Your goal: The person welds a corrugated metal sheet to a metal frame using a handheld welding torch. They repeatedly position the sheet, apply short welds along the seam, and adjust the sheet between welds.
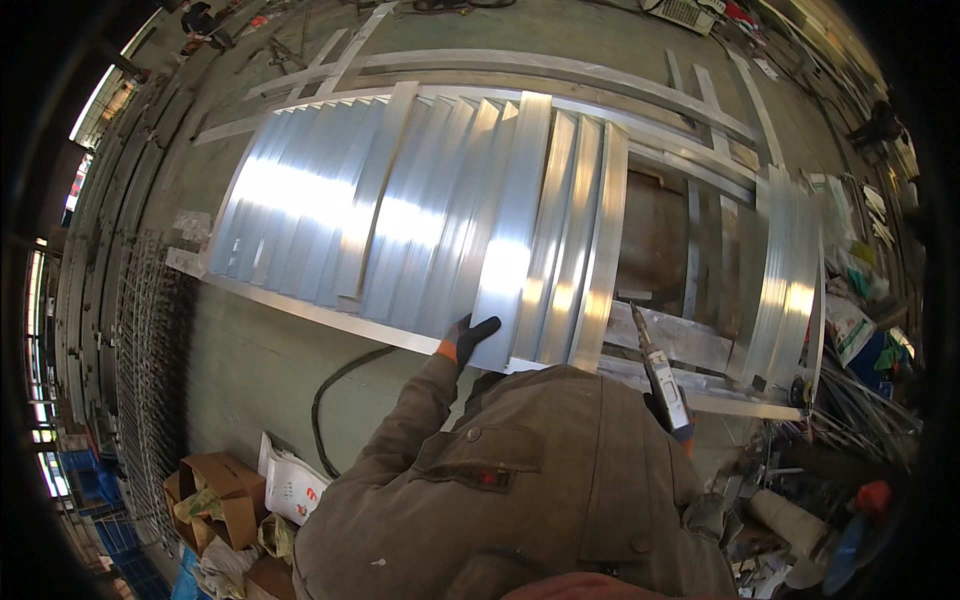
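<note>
Currently, head view: person in a brown work jacket (pixel 560 470) at the near edge of a louvered aluminium panel (pixel 300 190); panel = landmark below.
Louvered panel: lies flat in mid-view, slats running away from the person, strong glare on them; near frame rail (pixel 320 313) along its closest edge.
Wide flat bar: aluminium bar (pixel 505 230) across the panel's right half, near end by the jacket; narrower bar (pixel 383 190) on the panel further left.
Left hand: dark-gloved left hand (pixel 468 338), orange cuff, on the wide bar's near end; thumb apart from the other fingers, laid over the bar's face. Cannot tell if fingers hook underneath.
Right hand: gloved right hand (pixel 657 407), mostly hidden, just right of the panel's near end; fingers closed around a hand tool.
Hand tool: slim white-and-grey body (pixel 664 378), pointed dark tip aimed away from the person, over the framework right of the panel.
Slat bundle: aluminium slats (pixel 785 270) well right of the panel, past an open frame bay.
Floor stuff: black hose (pixel 318 410) just nearer than the panel; cardboard box (pixel 228 500) and white sack (pixel 288 482) nearer and left of it.
Background: aluminium tubes (pixel 560 72) beyond the panel; another person (pixel 205 24) far beyond, left.
</note>
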Motion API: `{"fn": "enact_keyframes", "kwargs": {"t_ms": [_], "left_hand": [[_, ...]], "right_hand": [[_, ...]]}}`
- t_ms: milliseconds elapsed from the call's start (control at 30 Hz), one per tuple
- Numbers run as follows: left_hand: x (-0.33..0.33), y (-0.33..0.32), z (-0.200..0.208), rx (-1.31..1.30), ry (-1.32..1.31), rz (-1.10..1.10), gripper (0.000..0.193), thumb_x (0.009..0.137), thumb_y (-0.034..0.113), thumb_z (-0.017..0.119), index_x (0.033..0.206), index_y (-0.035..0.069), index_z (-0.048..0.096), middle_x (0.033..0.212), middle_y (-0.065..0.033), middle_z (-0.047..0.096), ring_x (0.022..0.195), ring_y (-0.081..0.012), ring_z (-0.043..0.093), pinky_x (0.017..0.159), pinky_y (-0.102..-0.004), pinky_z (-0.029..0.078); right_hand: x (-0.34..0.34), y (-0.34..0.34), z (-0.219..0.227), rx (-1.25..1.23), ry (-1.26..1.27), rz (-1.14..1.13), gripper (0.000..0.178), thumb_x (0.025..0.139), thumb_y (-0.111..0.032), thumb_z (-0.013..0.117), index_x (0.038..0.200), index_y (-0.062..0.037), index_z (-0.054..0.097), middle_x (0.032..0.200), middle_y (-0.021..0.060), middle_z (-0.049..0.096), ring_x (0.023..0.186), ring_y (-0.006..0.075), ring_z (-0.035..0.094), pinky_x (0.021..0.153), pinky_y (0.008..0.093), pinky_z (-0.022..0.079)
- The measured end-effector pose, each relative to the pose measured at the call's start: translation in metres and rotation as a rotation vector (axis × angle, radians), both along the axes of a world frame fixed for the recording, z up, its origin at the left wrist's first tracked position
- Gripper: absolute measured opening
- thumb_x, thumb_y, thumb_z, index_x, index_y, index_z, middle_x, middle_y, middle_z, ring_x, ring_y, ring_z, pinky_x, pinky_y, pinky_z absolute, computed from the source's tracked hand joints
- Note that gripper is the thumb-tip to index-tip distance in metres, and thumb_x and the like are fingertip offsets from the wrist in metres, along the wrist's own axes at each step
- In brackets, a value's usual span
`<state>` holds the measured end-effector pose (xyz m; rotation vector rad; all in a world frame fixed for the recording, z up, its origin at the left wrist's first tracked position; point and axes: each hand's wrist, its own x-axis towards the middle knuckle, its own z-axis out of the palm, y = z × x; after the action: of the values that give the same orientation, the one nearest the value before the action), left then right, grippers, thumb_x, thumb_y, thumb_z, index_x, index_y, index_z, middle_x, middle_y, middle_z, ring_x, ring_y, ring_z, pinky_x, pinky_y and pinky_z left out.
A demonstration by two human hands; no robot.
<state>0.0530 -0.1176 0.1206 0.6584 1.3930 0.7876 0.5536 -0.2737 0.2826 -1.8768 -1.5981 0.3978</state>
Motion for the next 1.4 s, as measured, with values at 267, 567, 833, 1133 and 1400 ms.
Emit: {"fn": "enact_keyframes", "kwargs": {"t_ms": [267,567,833,1133,1400], "left_hand": [[-0.093,0.042,-0.043,-0.098,0.818,-0.105,0.101,0.086,0.068,0.090,0.153,-0.004,0.066,0.153,-0.0274,0.069,0.141,-0.0425,0.067,0.120,-0.0481,0.053],[-0.230,0.101,-0.015,-0.128,1.486,0.112,0.111,0.084,0.067,0.091,0.171,0.013,0.047,0.174,-0.0154,0.048,0.159,-0.0384,0.046,0.127,-0.0521,0.045],[-0.292,0.123,-0.033,-0.204,1.407,-0.016,0.097,0.082,0.064,0.094,0.156,0.013,0.058,0.155,-0.0191,0.064,0.143,-0.0448,0.063,0.118,-0.0554,0.054],[-0.307,0.123,-0.040,-0.023,1.397,0.150,0.057,0.113,0.056,0.050,0.133,0.006,0.068,0.124,-0.0302,0.079,0.117,-0.0551,0.073,0.103,-0.0626,0.058],[-0.040,0.061,0.028,0.398,1.039,0.377,0.058,0.111,0.054,0.065,0.140,0.004,0.070,0.122,-0.0273,0.079,0.116,-0.0481,0.074,0.099,-0.0535,0.057]], "right_hand": [[-0.001,0.005,-0.004,-0.002,0.003,-0.002,0.037,0.103,-0.026,0.084,0.133,-0.0063,0.073,0.109,0.0165,0.080,0.094,0.0322,0.080,0.079,0.0437,0.063],[-0.032,0.005,-0.007,-0.021,0.012,-0.032,0.037,0.103,-0.025,0.084,0.133,-0.0060,0.073,0.109,0.0167,0.080,0.093,0.0317,0.080,0.079,0.0435,0.063],[-0.088,0.048,-0.041,-0.031,0.088,0.008,0.037,0.103,-0.025,0.085,0.133,-0.0057,0.073,0.108,0.0168,0.080,0.092,0.0312,0.080,0.079,0.0433,0.063],[-0.051,0.077,-0.062,-0.043,0.205,0.150,0.037,0.103,-0.024,0.085,0.133,-0.0053,0.073,0.107,0.0170,0.080,0.091,0.0307,0.080,0.078,0.0432,0.063],[0.080,0.095,-0.057,-0.125,0.357,0.201,0.037,0.103,-0.024,0.085,0.132,-0.0051,0.073,0.106,0.0171,0.080,0.091,0.0303,0.080,0.078,0.0430,0.063]]}}
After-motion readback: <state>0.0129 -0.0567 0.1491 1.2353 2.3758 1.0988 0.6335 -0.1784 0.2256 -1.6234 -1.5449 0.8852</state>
